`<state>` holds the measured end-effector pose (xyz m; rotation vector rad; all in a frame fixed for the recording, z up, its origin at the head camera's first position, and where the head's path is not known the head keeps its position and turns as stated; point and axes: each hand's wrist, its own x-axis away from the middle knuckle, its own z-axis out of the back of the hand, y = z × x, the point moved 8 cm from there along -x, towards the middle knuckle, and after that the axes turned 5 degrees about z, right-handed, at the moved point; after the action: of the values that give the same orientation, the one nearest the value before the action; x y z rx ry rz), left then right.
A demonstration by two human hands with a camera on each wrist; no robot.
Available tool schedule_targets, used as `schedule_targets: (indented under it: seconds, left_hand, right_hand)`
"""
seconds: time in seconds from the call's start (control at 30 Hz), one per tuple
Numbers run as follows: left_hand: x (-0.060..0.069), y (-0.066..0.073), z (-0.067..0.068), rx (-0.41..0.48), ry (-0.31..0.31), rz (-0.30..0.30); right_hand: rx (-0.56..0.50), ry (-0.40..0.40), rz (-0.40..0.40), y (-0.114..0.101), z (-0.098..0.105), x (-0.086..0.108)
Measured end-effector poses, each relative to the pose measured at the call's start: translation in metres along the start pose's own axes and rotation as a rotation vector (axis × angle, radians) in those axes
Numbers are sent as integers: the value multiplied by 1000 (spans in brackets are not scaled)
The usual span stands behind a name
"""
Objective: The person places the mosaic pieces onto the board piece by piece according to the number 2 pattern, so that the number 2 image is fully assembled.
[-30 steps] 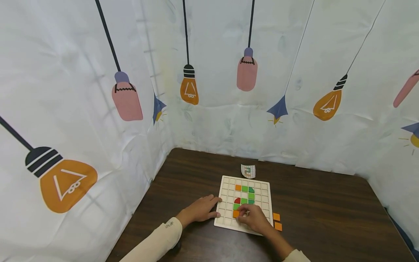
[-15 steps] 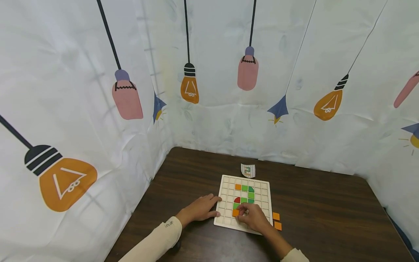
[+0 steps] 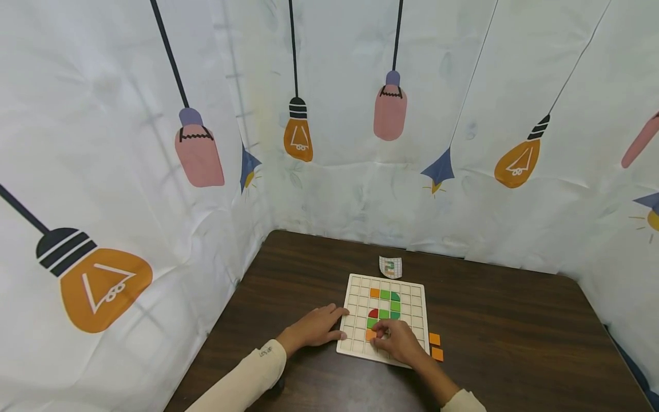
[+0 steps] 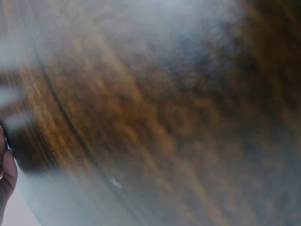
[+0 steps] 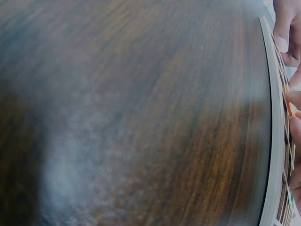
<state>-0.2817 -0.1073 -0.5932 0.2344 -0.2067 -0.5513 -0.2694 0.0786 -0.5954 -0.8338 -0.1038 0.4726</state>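
A pale wooden grid board [image 3: 355, 292] lies on the table in the head view. On it sit a red quarter-round piece [image 3: 373, 313], several green pieces [image 3: 384, 294] and an orange square tile [image 3: 374, 293] near the top. My right hand [image 3: 399, 339] pinches another orange square tile [image 3: 370, 335] at its right side, in the lower part of the board. My left hand [image 3: 316, 327] rests at the board's left edge, fingers stretched out and touching the rim. In the right wrist view, the right hand's fingertips [image 5: 295, 96] show only at the right border.
Two loose orange tiles [image 3: 436, 347] lie just right of the board. Behind it is a small printed pattern card [image 3: 390, 268]. The dark wooden table [image 3: 494, 320] meets a white sheet [image 3: 340, 200] with printed lamps at the back and left.
Both hands keep nearly the same place. The orange tile at my right fingers looks paler now, catching the light differently. The head view has shifted very slightly.
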Motion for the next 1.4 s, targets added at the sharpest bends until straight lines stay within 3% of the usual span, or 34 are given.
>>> schedule_targets:
  seconds: [1.0,1.4]
  left_hand:
    - [0,-1,1,8,-5,-1]
    - [-2,-2,-2,-2,-2,-7]
  right_hand:
    - [54,55,3,-1,8,3]
    - [-7,38,-4,15,41,37]
